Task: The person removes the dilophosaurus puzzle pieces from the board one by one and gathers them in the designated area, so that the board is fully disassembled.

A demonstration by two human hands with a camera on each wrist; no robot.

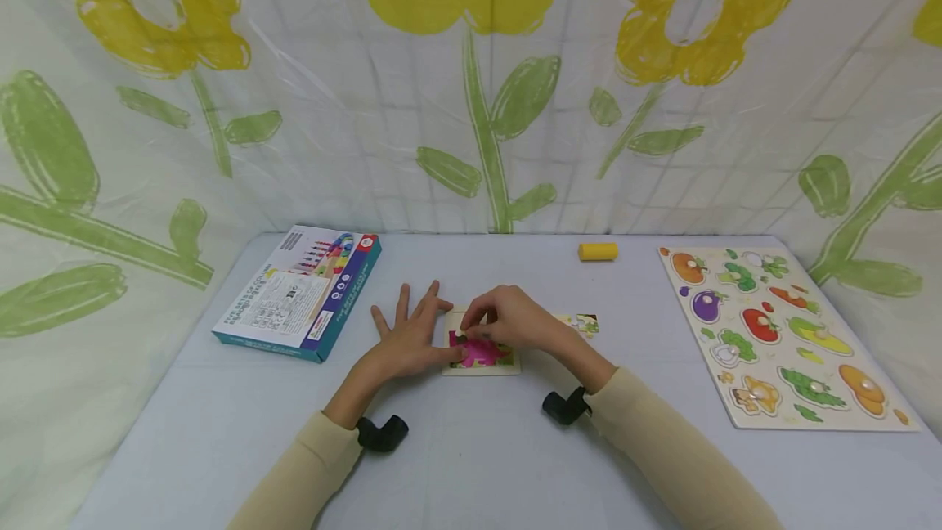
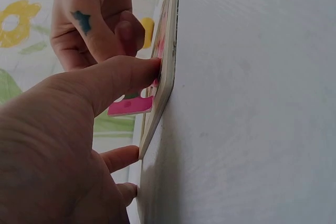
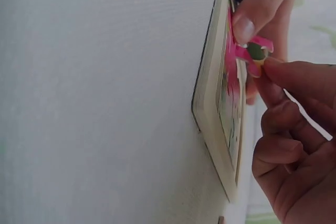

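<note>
A small jigsaw puzzle in a pale wooden frame (image 1: 500,372) lies at the middle of the table, with a pink picture in it. My left hand (image 1: 408,343) has its fingers spread at the frame's left side, and its thumb (image 2: 131,72) rests on the puzzle. Between thumb and index finger, my right hand (image 1: 515,317) pinches a pink and dark green puzzle piece (image 3: 257,51). That piece stands tilted up from the puzzle's left part, close by the left thumb. Part of the puzzle is hidden under the right hand.
More puzzle pieces (image 1: 587,324) lie just right of the right hand. A yellow cylinder (image 1: 598,252) is at the back edge. On the left sits a flat blue and white box (image 1: 294,293); on the right, a vegetable peg board (image 1: 795,334). A flower-printed curtain (image 1: 309,178) hangs behind.
</note>
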